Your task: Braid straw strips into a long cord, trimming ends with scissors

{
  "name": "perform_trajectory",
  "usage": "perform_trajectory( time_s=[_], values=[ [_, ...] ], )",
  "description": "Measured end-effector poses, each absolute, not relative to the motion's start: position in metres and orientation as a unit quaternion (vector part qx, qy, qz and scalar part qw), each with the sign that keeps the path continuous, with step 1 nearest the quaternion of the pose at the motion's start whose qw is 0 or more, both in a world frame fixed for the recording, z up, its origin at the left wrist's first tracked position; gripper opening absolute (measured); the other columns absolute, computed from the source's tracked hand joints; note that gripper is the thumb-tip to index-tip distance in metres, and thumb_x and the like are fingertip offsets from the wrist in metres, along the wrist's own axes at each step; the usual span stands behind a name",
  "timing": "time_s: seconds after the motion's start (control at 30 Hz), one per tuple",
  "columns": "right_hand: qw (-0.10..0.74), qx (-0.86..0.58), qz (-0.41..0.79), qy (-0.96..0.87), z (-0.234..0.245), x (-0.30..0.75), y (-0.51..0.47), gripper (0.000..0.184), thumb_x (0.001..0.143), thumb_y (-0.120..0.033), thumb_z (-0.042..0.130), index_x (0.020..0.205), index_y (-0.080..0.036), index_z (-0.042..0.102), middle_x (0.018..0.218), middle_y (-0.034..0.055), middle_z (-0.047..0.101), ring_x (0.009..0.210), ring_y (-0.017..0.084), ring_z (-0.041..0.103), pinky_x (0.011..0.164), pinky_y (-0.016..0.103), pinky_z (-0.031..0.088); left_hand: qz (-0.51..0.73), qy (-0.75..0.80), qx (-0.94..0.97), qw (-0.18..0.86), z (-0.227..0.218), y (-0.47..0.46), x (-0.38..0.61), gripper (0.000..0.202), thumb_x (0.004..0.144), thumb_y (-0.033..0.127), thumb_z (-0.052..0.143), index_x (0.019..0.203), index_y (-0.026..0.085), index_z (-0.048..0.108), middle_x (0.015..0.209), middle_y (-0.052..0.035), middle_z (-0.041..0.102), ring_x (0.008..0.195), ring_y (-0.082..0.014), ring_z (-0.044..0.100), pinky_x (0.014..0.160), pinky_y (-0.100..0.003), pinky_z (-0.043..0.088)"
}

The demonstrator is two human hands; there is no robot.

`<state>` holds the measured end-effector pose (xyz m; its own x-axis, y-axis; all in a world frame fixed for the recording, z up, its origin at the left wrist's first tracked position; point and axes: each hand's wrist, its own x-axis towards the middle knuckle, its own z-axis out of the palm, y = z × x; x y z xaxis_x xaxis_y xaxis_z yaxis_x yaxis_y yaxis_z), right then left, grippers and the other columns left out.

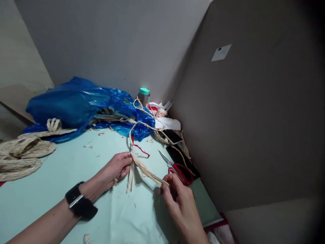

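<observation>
Between my hands runs a pale, dried fibre strand [148,172] that looks like husk or raffia. My left hand [119,166] pinches it where a twisted cord [131,135] meets loose strips, and one short strip [130,178] hangs down from there. The strand's other end is pinched between the thumb and fingers of my right hand [177,196]. The twisted cord leads up from my left hand towards the back of the table. A red twisted string [141,149] lies just beyond my left hand. Scissors with red handles [184,173] rest partly open beyond my right hand.
A blue plastic bag [66,101] with fibre strips lies at the back. Braided fibre [27,152] is coiled at left. A bottle with a teal lid [144,95] stands by the wall. A dark flat object [175,154] lies beside the scissors. Scraps dot the pale green tabletop [76,179].
</observation>
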<state>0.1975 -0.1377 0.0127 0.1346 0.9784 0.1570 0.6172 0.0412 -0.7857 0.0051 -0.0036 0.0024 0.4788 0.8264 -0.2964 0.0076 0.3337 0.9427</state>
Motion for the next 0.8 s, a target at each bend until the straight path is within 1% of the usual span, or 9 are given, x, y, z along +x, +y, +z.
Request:
perform_trajectory(
  time_s=[0.1, 0.17, 0.27, 0.33, 0.4, 0.5, 0.6, 0.7, 0.8],
  values=[
    [0.361, -0.66, 0.23, -0.617, 0.009, 0.196, -0.139, 0.019, 0.096, -0.036, 0.042, 0.085, -0.022, 0.05, 0.062, -0.0013, 0.058, 0.051, 0.014, 0.052, 0.05, 0.024, 0.033, 0.288, 0.374, 0.482, 0.738, 0.006, -0.005, 0.004, 0.02, 0.082, 0.033, 0.058, 0.07, 0.017, 0.056, 0.04, 0.0117, 0.028, 0.037, -0.003, 0.01, 0.038, -0.018, 0.008],
    [0.349, -0.666, 0.232, -0.617, 0.006, 0.196, -0.14, 0.018, 0.097, -0.035, 0.041, 0.087, -0.022, 0.05, 0.063, -0.001, 0.058, 0.051, 0.015, 0.052, 0.051, 0.025, 0.032, 0.285, 0.375, 0.465, 0.75, 0.009, -0.005, 0.003, 0.026, 0.083, 0.035, 0.056, 0.065, 0.016, 0.056, 0.04, 0.011, 0.026, 0.038, -0.0029, 0.01, 0.038, -0.019, 0.007],
    [0.336, -0.66, 0.261, -0.62, 0.003, 0.194, -0.143, 0.017, 0.097, -0.035, 0.042, 0.089, -0.023, 0.051, 0.063, -0.0014, 0.058, 0.052, 0.015, 0.052, 0.052, 0.026, 0.032, 0.294, 0.397, 0.442, 0.748, 0.011, -0.004, 0.002, 0.033, 0.084, 0.041, 0.059, 0.062, 0.016, 0.053, 0.043, 0.0102, 0.029, 0.038, -0.0021, 0.01, 0.038, -0.018, 0.006],
    [0.334, -0.65, 0.287, -0.62, 0.001, 0.192, -0.145, 0.017, 0.098, -0.035, 0.042, 0.091, -0.023, 0.052, 0.062, -0.002, 0.058, 0.052, 0.015, 0.052, 0.052, 0.025, 0.032, 0.305, 0.424, 0.431, 0.736, 0.01, -0.003, 0.003, 0.033, 0.079, 0.038, 0.066, 0.061, 0.017, 0.051, 0.047, 0.0099, 0.033, 0.039, -0.0011, 0.01, 0.037, -0.018, 0.004],
    [0.341, -0.642, 0.305, -0.615, 0.0, 0.191, -0.146, 0.019, 0.099, -0.036, 0.042, 0.093, -0.023, 0.054, 0.063, -0.0019, 0.059, 0.053, 0.015, 0.052, 0.053, 0.025, 0.032, 0.312, 0.444, 0.424, 0.725, 0.009, -0.003, 0.004, 0.032, 0.075, 0.034, 0.071, 0.06, 0.017, 0.048, 0.051, 0.0098, 0.035, 0.039, -0.0005, 0.011, 0.036, -0.016, 0.005],
    [0.343, -0.638, 0.326, -0.608, 0.0, 0.191, -0.15, 0.028, 0.1, -0.037, 0.039, 0.084, -0.023, 0.057, 0.062, -0.001, 0.059, 0.054, 0.015, 0.053, 0.055, 0.026, 0.034, 0.323, 0.458, 0.419, 0.714, 0.007, -0.003, 0.004, 0.031, 0.074, 0.029, 0.072, 0.062, 0.017, 0.047, 0.053, 0.0096, 0.036, 0.04, -0.0003, 0.015, 0.036, -0.014, 0.009],
    [0.338, -0.636, 0.354, -0.597, 0.0, 0.194, -0.158, 0.037, 0.1, -0.042, 0.039, 0.074, -0.023, 0.056, 0.059, -0.0004, 0.059, 0.054, 0.015, 0.055, 0.057, 0.026, 0.035, 0.349, 0.459, 0.404, 0.71, 0.005, -0.002, 0.003, 0.029, 0.074, 0.027, 0.071, 0.064, 0.017, 0.046, 0.054, 0.0096, 0.038, 0.04, -0.0001, 0.016, 0.036, -0.013, 0.011],
    [0.359, -0.62, 0.416, -0.56, 0.001, 0.199, -0.165, 0.038, 0.1, -0.046, 0.039, 0.077, -0.022, 0.058, 0.058, 0.0003, 0.062, 0.051, 0.014, 0.054, 0.056, 0.025, 0.037, 0.36, 0.447, 0.396, 0.717, 0.004, 0.0, 0.001, 0.029, 0.074, 0.027, 0.072, 0.064, 0.017, 0.047, 0.053, 0.0104, 0.037, 0.039, 0.0005, 0.013, 0.035, -0.013, 0.008],
    [0.405, -0.591, 0.468, -0.517, 0.007, 0.199, -0.164, 0.038, 0.098, -0.051, 0.041, 0.083, -0.021, 0.059, 0.064, 0.0028, 0.066, 0.052, 0.015, 0.056, 0.053, 0.024, 0.039, 0.333, 0.442, 0.406, 0.727, 0.005, -0.001, 0.003, 0.03, 0.073, 0.03, 0.073, 0.064, 0.017, 0.048, 0.052, 0.0109, 0.035, 0.04, 0.0006, 0.013, 0.035, -0.012, 0.008]
  ],
)
